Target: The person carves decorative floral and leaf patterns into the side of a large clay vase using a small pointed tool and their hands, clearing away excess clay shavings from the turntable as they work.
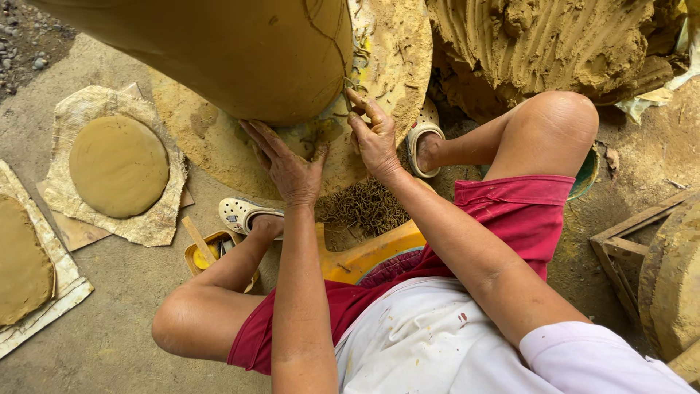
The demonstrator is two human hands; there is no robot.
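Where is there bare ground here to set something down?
Bare floor lies between the left knee and the clay disc on its mat. Crowded: the turntable under the big clay pot, where left hand and right hand work.

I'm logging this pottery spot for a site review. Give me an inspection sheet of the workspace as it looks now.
Surface: round clay-smeared turntable on a dirt floor.
Job's things: large clay pot on the turntable; thin tool, hard to make out, at its base.
Clutter: flat clay discs on boards, yellow tray with a stick, clay trimmings, clay heap.
Grippers: left hand flat against the pot's base; right hand pinching the tool.
Cables: nothing seen.
Surroundings: wooden frame, gravel.
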